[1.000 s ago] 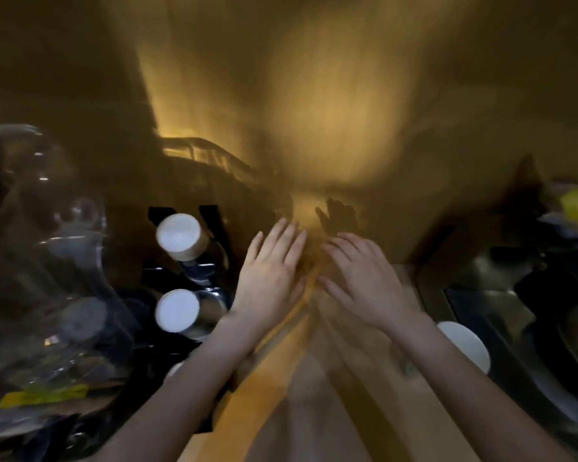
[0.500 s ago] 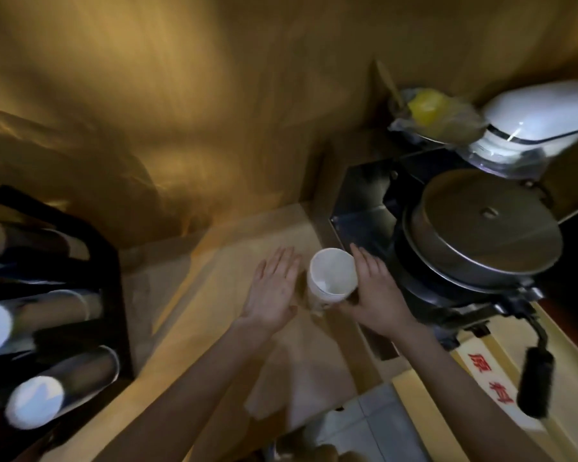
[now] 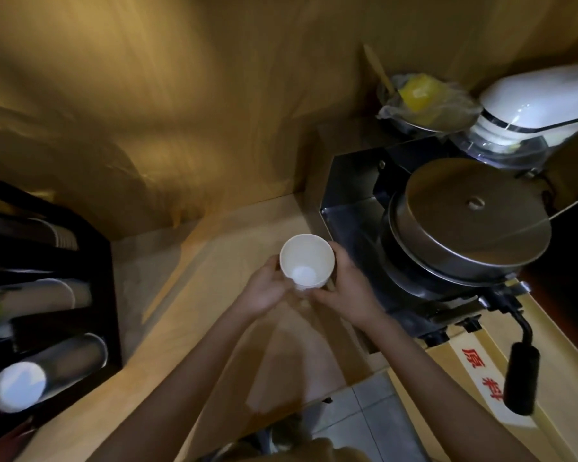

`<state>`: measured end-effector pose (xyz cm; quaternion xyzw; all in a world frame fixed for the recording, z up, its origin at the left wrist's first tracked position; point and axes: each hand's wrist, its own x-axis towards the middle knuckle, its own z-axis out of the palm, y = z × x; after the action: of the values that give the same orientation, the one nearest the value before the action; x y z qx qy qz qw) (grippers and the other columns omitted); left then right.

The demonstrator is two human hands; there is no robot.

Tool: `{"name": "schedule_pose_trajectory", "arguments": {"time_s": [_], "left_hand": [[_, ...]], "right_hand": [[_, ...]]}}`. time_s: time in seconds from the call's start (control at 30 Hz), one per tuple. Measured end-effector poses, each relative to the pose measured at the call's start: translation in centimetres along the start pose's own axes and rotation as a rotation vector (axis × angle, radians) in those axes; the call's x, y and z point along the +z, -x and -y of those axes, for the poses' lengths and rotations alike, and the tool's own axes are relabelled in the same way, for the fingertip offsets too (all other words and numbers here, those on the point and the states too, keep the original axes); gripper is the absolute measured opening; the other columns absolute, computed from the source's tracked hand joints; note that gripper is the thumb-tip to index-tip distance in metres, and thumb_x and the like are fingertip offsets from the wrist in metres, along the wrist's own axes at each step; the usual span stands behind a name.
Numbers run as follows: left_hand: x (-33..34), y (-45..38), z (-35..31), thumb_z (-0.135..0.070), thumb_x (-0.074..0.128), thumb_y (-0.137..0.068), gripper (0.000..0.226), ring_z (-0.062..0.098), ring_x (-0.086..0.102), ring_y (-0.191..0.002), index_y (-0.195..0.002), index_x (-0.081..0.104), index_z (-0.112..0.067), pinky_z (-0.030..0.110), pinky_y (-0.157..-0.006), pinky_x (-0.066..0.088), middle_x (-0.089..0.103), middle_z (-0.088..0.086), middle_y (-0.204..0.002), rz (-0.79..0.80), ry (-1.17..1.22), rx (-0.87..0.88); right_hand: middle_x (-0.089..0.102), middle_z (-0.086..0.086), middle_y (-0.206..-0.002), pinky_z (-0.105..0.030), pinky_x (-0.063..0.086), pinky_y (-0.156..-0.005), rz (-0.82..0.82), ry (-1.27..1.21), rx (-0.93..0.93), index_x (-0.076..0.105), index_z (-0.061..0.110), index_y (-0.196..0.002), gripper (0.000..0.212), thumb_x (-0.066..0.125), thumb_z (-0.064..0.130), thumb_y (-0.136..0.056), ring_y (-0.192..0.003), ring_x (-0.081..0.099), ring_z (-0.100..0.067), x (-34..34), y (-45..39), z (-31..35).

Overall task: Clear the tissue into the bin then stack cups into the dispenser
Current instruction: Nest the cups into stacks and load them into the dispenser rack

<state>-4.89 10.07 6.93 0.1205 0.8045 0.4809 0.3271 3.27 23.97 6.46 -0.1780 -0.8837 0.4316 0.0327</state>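
A white paper cup (image 3: 307, 262) stands upright with its mouth facing me, held above the wooden counter (image 3: 187, 295). My left hand (image 3: 268, 290) wraps its left side and my right hand (image 3: 349, 288) wraps its right side and base. The black cup dispenser (image 3: 90, 295) lies at the left edge, with horizontal tubes of stacked cups; one white cup bottom (image 3: 17, 386) shows at its lower end. No tissue or bin is in view.
A round metal waffle-type machine (image 3: 461, 225) with a black handle (image 3: 521, 378) stands right of the cup. Behind it are a white mixer (image 3: 534, 98) and a bowl covered in plastic (image 3: 424, 101). A wooden wall rises behind the counter.
Both hands have closed around the cup and lifted it off the counter. One second ago they were flat over the counter near the dispenser, and my view has swung right.
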Motion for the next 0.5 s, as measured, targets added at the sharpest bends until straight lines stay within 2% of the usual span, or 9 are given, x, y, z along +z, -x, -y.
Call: {"name": "schedule_pose_trajectory", "arguments": {"time_s": [0.07,0.17,0.33,0.43,0.5], "left_hand": [[-1.1,0.9,-0.6,-0.012,0.056,-0.083,0.052,0.027,0.058,-0.106,-0.131,0.038,-0.014,0.041,-0.089,0.054,0.052,0.010,-0.128,-0.035,0.154,-0.071],[-2.9,2.5,-1.4,-0.017,0.053,-0.089,0.045,0.029,0.060,-0.104,-0.129,0.033,-0.011,0.027,-0.075,0.055,0.053,0.011,-0.119,-0.097,0.313,-0.062],[-6.9,5.1,-1.3,-0.003,0.045,-0.091,0.027,0.027,0.060,-0.091,-0.113,0.034,-0.012,0.016,-0.055,0.055,0.054,0.013,-0.107,-0.296,0.400,0.048],[-9.2,7.2,-0.9,0.000,0.046,-0.090,0.028,0.013,0.059,-0.084,-0.112,0.035,-0.015,0.012,-0.055,0.055,0.055,0.000,-0.095,-0.391,0.405,0.150],[-10.6,8.6,-0.3,0.000,0.048,-0.090,0.030,0.011,0.058,-0.091,-0.112,0.037,-0.017,0.014,-0.064,0.054,0.054,-0.006,-0.100,-0.441,0.314,0.246]], "right_hand": [[0.050,0.003,-0.131,-0.036,0.048,-0.092,-0.028,0.023,-0.059,0.029,0.029,-0.131,0.084,0.080,0.034,-0.064,-0.117,0.050,-0.017,0.2,-0.1,1.2],[0.051,0.004,-0.129,-0.036,0.050,-0.087,-0.063,0.077,-0.162,0.029,0.031,-0.128,0.079,0.079,0.032,-0.066,-0.114,0.052,-0.016,0.8,-0.1,3.3],[0.044,-0.004,-0.139,-0.035,0.043,-0.103,-0.022,0.046,-0.326,0.020,0.026,-0.136,0.088,0.077,0.019,-0.070,-0.127,0.044,-0.018,2.8,-0.3,6.4],[0.045,0.007,-0.130,-0.033,0.042,-0.101,0.025,-0.115,-0.237,0.020,0.018,-0.141,0.082,0.070,0.010,-0.076,-0.122,0.047,-0.016,4.2,-0.5,8.3],[0.053,0.015,-0.113,-0.037,0.049,-0.095,0.110,-0.354,-0.062,0.027,0.020,-0.140,0.064,0.060,0.010,-0.086,-0.110,0.055,-0.014,4.7,-0.4,10.4]]}}
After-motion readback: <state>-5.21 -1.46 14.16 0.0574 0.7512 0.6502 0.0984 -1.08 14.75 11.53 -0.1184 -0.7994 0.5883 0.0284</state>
